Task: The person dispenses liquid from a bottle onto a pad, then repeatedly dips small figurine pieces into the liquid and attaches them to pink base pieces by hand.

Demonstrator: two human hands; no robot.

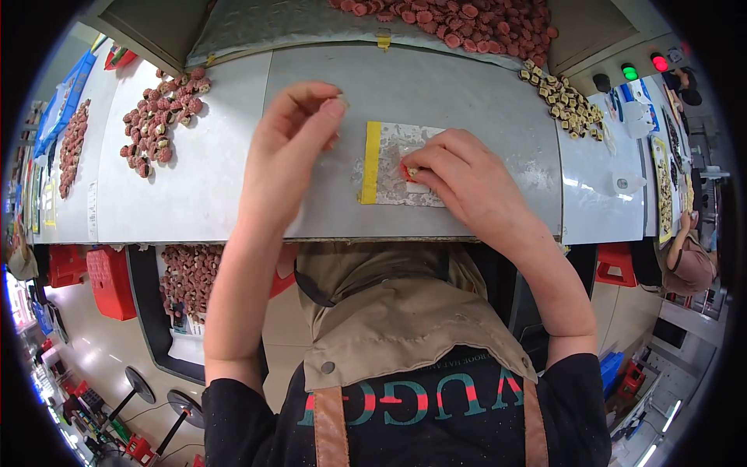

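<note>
My right hand (pixel 471 175) pinches a small red piece (pixel 408 173) with a pale part against it, low over a worn white sheet (pixel 424 198) on the grey table. A strip of yellow tape (pixel 371 163) runs along the sheet's left edge. My left hand (pixel 292 132) is raised to the left of the sheet, with thumb and forefinger pressed together. Something tiny and whitish shows at those fingertips, too small to name. Part of the red piece is hidden behind my right fingers.
Red ridged caps (pixel 475 23) lie heaped on the far ledge. Small cream cubes (pixel 564 101) are piled at the far right, and red pieces with cream parts (pixel 159 117) at the left. A dark open drawer (pixel 148 311) below holds more. Another person (pixel 689 261) sits at the right.
</note>
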